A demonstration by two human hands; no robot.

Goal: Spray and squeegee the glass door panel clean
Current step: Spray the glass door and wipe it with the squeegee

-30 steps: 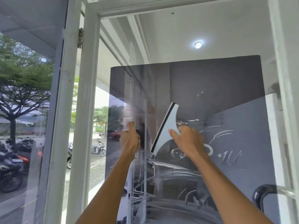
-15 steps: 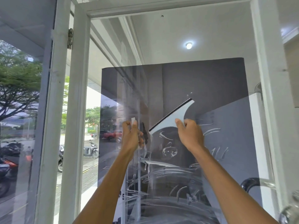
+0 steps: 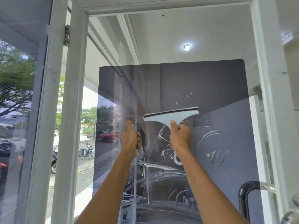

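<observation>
The glass door panel (image 3: 186, 81) fills the middle of the view inside a white frame (image 3: 76, 110). White soapy streaks (image 3: 208, 138) smear its lower half. My right hand (image 3: 180, 138) grips the handle of a pale grey squeegee (image 3: 171, 116). Its black rubber blade lies level along the top, against the glass. My left hand (image 3: 130, 137) is raised beside it, closed in a fist around a small pale object that I cannot identify; only white bits show above and below the fingers.
A black door handle (image 3: 242, 198) curves out at the lower right. A metal hinge (image 3: 66, 35) sits on the frame at upper left. Through the glass on the left are parked motorbikes (image 3: 85, 151), a red car and trees.
My right hand turned the squeegee from steeply tilted to level and shifted it right. My view moved nearer to the glass. The left hand stayed raised and closed.
</observation>
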